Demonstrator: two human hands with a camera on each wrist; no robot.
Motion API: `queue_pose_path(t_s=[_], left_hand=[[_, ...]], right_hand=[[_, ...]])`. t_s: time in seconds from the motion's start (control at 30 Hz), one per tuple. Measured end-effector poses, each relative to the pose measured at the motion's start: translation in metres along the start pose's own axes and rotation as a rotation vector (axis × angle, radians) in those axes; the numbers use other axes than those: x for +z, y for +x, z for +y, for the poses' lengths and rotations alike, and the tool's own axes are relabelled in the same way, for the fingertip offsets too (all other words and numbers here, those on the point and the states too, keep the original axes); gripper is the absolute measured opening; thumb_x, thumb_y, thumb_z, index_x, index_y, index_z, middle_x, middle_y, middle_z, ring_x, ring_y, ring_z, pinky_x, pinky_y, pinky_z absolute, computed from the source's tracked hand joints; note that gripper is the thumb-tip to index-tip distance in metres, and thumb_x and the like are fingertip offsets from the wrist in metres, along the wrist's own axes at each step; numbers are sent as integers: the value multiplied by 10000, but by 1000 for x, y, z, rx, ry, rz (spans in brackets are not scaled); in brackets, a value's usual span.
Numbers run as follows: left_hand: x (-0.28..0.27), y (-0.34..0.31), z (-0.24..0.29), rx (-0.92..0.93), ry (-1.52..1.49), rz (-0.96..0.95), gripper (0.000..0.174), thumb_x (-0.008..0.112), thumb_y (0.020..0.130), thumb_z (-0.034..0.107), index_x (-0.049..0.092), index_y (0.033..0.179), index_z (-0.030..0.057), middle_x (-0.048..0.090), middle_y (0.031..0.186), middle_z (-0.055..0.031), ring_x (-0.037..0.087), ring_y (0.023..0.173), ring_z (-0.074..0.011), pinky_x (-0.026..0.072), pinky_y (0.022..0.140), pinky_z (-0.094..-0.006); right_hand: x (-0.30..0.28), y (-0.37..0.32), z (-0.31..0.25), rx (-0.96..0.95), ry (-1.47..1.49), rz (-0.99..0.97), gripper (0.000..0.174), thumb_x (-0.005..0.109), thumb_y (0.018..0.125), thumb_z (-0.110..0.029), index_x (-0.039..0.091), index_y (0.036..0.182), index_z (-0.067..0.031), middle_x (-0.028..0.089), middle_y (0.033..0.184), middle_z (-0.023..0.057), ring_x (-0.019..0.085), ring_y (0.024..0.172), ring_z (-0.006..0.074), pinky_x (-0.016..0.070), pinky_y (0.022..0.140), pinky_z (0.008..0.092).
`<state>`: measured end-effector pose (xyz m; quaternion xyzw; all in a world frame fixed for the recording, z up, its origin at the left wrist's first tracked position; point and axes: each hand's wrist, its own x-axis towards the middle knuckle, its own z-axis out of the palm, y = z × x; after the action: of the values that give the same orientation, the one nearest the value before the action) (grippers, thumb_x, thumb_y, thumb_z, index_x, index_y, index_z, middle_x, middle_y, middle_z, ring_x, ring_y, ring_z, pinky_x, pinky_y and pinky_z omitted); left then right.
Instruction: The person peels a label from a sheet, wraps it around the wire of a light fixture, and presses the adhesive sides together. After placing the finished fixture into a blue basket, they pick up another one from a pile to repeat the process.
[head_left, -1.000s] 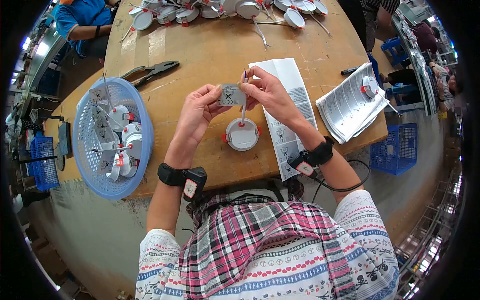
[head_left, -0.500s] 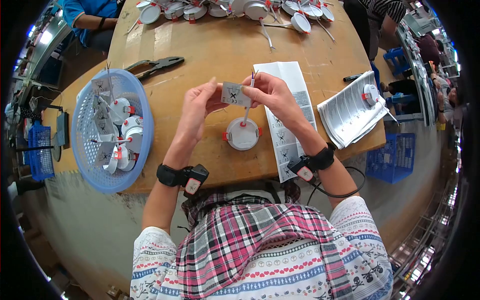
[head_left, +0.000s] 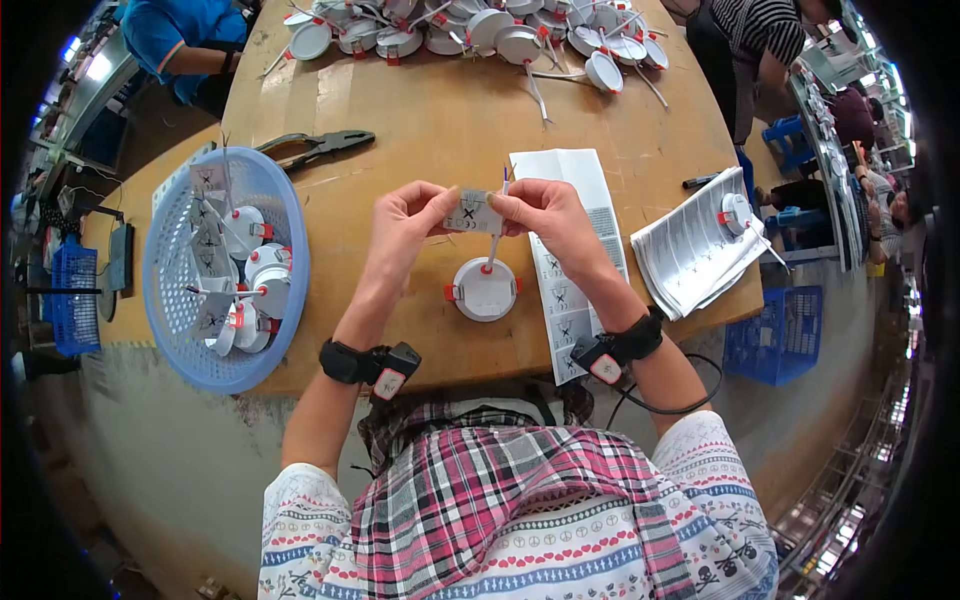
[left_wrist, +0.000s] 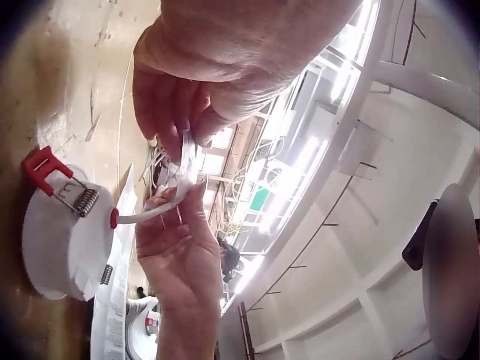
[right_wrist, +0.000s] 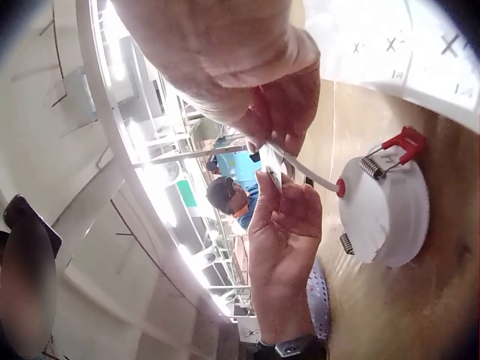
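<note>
Between both hands is a small silver-grey label (head_left: 467, 215) printed with a crossed-out bin and a CE mark. My left hand (head_left: 405, 232) pinches its left side between thumb and fingers. The right hand (head_left: 555, 222) pinches the label's right side, where the white cable (head_left: 494, 248) passes up behind it. That cable rises from a round white downlight (head_left: 484, 290) with red clips, lying on the table below the hands. In the left wrist view, the label (left_wrist: 189, 159) appears nearly edge-on, and the downlight's spring (left_wrist: 88, 201) shows beside a red clip.
A blue basket (head_left: 172, 318) at left holds several labelled downlights. Pliers (head_left: 335, 143) lie behind it. At right are a sheet of labels (head_left: 565, 325) and a paper stack (head_left: 685, 262) bearing another downlight (head_left: 737, 213). Many downlights (head_left: 520, 43) are heaped at the far edge.
The left thumb, raised off the label half a second ago, has come down and pinches its left side. The right hand keeps its hold. The whole scene sits slightly lower in the head view.
</note>
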<state>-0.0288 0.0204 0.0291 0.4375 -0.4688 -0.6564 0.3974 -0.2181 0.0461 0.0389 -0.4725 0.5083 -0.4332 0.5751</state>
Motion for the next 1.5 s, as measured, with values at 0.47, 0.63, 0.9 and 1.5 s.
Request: queue_pose_path(t_s=[0.47,0.63,0.9,1.5], left_hand=[[2,-4,-9,-130,-188,-17,352,610,861,316,591,975,-16,633,906,-110,620,805,-137,501,720,-261],[21,-21,-28,-6,194,-157,314,637,834,246,596,968,-35,625,955,-121,617,828,-148,496,709,-246],[18,-24,-18,-77,-274,-256,149,529,905,169,548,881,23,634,782,-74,618,727,-122,492,656,-237],[21,-32,-2,-43,-199,-283,132,517,910,162,542,883,36,626,764,-67,607,725,-110,485,652,-231]], right_hand=[[-3,-1,4,39,3,22,266,574,887,-247,621,940,9,643,771,48,589,660,82,474,631,215],[-3,2,6,23,-29,51,281,544,906,-261,622,939,6,648,779,54,619,696,100,478,630,220],[-8,3,-7,-67,95,67,336,509,925,-307,574,1084,-19,601,850,19,565,743,61,458,670,201],[7,-5,-9,-282,-42,117,413,717,770,-164,546,1124,-37,503,826,-24,459,682,31,381,585,172]])
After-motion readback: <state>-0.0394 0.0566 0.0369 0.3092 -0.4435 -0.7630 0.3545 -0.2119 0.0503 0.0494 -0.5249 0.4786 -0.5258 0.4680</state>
